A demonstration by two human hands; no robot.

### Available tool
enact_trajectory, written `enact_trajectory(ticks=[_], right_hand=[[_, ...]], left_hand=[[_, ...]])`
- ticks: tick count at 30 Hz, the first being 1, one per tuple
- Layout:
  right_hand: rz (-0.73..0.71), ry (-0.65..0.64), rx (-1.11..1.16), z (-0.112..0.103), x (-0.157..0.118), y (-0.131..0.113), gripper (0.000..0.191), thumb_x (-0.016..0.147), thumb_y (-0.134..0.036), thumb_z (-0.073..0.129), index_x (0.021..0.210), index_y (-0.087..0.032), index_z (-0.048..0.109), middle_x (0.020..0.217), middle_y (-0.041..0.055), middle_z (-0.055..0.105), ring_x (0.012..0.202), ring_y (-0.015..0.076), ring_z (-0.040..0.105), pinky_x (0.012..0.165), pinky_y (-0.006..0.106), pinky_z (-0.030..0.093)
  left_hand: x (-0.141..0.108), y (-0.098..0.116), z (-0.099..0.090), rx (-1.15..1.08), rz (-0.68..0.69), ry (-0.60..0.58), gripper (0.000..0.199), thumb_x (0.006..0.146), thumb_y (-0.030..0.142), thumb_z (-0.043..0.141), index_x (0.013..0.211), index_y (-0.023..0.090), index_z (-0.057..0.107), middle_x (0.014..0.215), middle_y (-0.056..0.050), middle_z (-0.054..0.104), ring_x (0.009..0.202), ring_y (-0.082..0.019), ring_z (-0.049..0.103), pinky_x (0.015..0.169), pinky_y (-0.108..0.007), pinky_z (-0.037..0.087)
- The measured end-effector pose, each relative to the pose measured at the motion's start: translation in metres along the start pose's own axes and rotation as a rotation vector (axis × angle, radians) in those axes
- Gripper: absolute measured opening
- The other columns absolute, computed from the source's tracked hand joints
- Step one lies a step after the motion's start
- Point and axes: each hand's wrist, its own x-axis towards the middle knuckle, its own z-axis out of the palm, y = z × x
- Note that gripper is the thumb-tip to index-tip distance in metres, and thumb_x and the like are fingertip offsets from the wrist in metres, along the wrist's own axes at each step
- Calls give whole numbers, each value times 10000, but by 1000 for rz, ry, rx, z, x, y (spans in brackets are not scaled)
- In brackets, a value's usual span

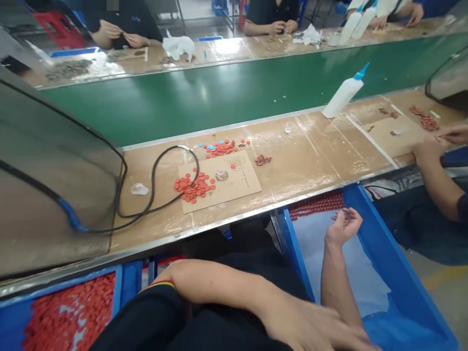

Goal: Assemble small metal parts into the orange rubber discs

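My right hand (343, 226) is over the blue tray (398, 258) on the right, thumb and fingers pinched on what looks like a small reddish-brown piece. Just beyond it, rows of small reddish-brown pieces (318, 204) lie at the tray's far end, on a pale sheet (325, 243). My left forearm crosses my lap. At the bottom edge, my left hand (314, 326) lies flat by my right forearm, its fingers stretched out and somewhat blurred.
On the bench, a cardboard sheet (241, 183) bears red discs (193, 187) and a small clear cup (221, 174). A black cable (153, 175) loops there. A white bottle (343, 97) stands farther right. Red pieces fill a tray (117, 287) at lower left. Co-workers sit opposite and at right.
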Motion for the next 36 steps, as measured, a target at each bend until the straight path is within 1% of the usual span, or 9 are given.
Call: enact_trajectory(ticks=[3, 6, 9, 13, 17, 20, 24, 31, 36], right_hand=[[-119, -2, 34, 21, 8, -22, 421, 788, -500, 655, 1094, -241, 525, 1019, 59, 592, 762, 195, 557, 628, 355, 498], [-274, -48, 54, 55, 13, -46, 386, 856, -526, 625, 1096, -231, 558, 1012, 77, 623, 759, 214, 591, 654, 388, 520], [-429, -271, -4, 102, 17, -70, 342, 909, -525, 586, 1059, -220, 621, 988, 89, 662, 834, 245, 651, 738, 418, 565], [-560, -741, -161, 178, 21, -87, 341, 909, -476, 589, 1098, -208, 683, 1060, 121, 701, 853, 252, 663, 785, 440, 594], [-691, -858, -260, 233, 23, -75, 406, 919, -441, 545, 1204, -187, 683, 1194, 182, 698, 1066, 325, 659, 995, 552, 555], [-797, -864, -316, 244, 23, -58, 430, 968, -429, 493, 1283, -193, 667, 1244, 183, 715, 1176, 344, 641, 1075, 568, 498], [-884, -853, -432, 237, 20, -49, 532, 1006, -477, 456, 1407, -170, 625, 1304, 200, 720, 1190, 368, 637, 1093, 590, 472], [-874, -856, -449, 231, 13, -59, 655, 987, -563, 442, 1491, -157, 543, 1391, 222, 670, 1230, 385, 615, 1102, 616, 464], [-883, -838, -388, 230, 14, -59, 655, 996, -586, 423, 1473, -150, 531, 1349, 231, 675, 1219, 392, 627, 1089, 628, 473]], left_hand=[[-68, -22, 5, -81, -365, 105, 819, 975, 759, 428, 1669, 333, 337, 1799, -33, 190, 1666, -394, 123, 1343, -644, 159], [-133, -26, 20, -73, -588, 309, 923, 936, 803, 497, 1662, 244, 384, 1757, -183, 293, 1634, -472, 218, 1315, -725, 172], [-180, -11, 33, -12, -531, 822, 815, 891, 669, 718, 1569, 257, 530, 1592, -197, 561, 1456, -390, 577, 1230, -546, 487], [-231, 21, 33, 374, -510, 1584, 319, 1026, 458, 604, 1303, 320, 683, 1157, -78, 794, 1026, -254, 775, 907, -427, 670], [-287, 37, 22, 596, -695, 1911, 240, 1047, 383, 562, 1229, 285, 684, 1125, -72, 765, 993, -244, 747, 924, -484, 642], [-323, 34, 8, 681, -871, 1956, 197, 1018, 316, 568, 1118, 248, 723, 1087, -71, 748, 954, -232, 734, 925, -470, 630], [-340, 22, -23, 673, -1018, 1786, 241, 947, 263, 638, 1156, 220, 749, 1219, -98, 737, 1178, -263, 706, 1112, -480, 569], [-298, -2, -61, 504, -1392, 1460, 863, 979, 621, 628, 1665, 190, 331, 1778, -245, 178, 1669, -452, 126, 1329, -673, 226], [-284, -17, -63, 511, -1381, 1480, 773, 1035, 543, 556, 1655, 141, 332, 1762, -270, 211, 1662, -428, 182, 1347, -622, 236]])
